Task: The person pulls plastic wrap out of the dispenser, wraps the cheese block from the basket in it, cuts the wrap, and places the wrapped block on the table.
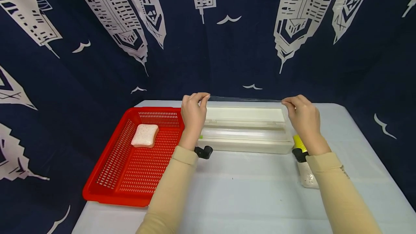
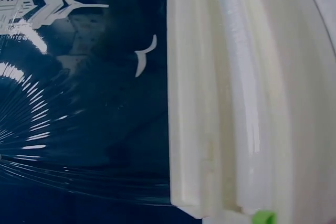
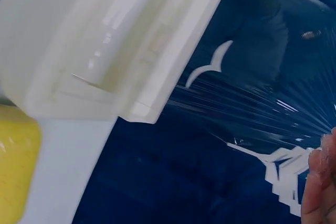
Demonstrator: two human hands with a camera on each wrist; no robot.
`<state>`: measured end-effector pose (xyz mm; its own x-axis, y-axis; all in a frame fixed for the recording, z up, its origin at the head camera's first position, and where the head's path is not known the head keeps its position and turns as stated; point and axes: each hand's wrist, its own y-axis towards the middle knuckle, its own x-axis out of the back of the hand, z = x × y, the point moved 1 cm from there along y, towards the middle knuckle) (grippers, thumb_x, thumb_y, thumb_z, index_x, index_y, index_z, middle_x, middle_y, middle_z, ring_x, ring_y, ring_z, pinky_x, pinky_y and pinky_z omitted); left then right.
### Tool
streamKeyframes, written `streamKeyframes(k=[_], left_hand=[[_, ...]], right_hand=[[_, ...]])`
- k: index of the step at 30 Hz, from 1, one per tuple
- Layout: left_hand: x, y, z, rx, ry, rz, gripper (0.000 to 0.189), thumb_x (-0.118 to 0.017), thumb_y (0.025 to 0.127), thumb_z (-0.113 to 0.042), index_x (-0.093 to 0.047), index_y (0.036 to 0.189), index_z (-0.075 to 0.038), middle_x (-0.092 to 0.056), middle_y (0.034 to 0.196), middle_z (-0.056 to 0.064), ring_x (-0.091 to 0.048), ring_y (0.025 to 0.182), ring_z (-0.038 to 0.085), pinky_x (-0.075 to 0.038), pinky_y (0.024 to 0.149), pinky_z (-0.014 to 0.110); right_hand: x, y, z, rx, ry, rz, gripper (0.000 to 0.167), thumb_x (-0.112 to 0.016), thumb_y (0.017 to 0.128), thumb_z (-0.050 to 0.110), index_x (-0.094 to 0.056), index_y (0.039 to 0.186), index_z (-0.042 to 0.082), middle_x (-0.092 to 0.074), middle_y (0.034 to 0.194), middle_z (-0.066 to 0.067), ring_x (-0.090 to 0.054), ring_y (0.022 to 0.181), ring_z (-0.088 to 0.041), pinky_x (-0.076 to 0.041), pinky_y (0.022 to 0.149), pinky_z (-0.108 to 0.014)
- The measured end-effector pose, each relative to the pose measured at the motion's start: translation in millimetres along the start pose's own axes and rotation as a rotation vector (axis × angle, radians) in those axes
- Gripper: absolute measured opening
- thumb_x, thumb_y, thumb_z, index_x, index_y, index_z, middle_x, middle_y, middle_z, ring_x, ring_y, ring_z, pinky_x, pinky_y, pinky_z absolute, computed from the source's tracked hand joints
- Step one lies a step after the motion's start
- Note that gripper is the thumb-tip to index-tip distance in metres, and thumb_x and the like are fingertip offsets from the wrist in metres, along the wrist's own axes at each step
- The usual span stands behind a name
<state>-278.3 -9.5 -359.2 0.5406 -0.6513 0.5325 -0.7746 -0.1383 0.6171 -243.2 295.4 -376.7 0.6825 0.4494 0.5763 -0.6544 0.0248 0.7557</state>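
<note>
A thin, clear sheet of cling film [image 1: 245,99] is stretched between both hands, beyond the long white dispenser box [image 1: 248,147]. My left hand [image 1: 194,113] pinches its left end with thumb and fingertips. At the opposite end my right hand [image 1: 303,115] pinches the film the same way. Creases fan out from the pinched ends in both wrist views. The box stands with its lid [image 1: 243,112] raised at the back, and the film roll [image 1: 243,133] lies inside. In the left wrist view the left fingers are out of frame; right fingertips [image 3: 315,179] show at the right wrist view's edge.
Left of the box sits a red plastic basket [image 1: 100,199] holding a white, bread-slice-shaped piece [image 1: 145,135]. Partly behind the right wrist lie a yellow piece [image 1: 299,143] and a whitish piece [image 1: 307,175]. A dark blue patterned curtain [image 1: 208,57] hangs behind the white table [image 1: 247,198].
</note>
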Motion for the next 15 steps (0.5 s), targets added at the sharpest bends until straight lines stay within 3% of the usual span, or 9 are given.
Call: streamKeyframes(k=[10,15], left_hand=[[17.8,17.2,-16.0,-0.087,-0.028,-0.045,0.017,-0.068,0.092,-0.029,-0.079,0.098,-0.017,-0.076,0.095,0.000,-0.056,0.084,0.023,-0.049,0.068,0.034],[28.5,26.6,-23.5,-0.125,-0.038,-0.066,0.016,-0.069,0.092,-0.027,-0.079,0.098,-0.016,-0.076,0.094,0.000,-0.056,0.084,0.022,-0.048,0.069,0.034]], right_hand=[[22,17.6,10,-0.029,-0.024,-0.065,0.014,-0.067,0.092,0.009,-0.073,0.095,-0.003,-0.065,0.082,-0.018,-0.054,0.068,-0.029,-0.033,0.062,-0.025],[30,27.8,16,-0.021,-0.007,-0.105,0.016,-0.066,0.093,0.011,-0.074,0.096,-0.003,-0.065,0.083,-0.018,-0.052,0.068,-0.027,-0.031,0.062,-0.023]])
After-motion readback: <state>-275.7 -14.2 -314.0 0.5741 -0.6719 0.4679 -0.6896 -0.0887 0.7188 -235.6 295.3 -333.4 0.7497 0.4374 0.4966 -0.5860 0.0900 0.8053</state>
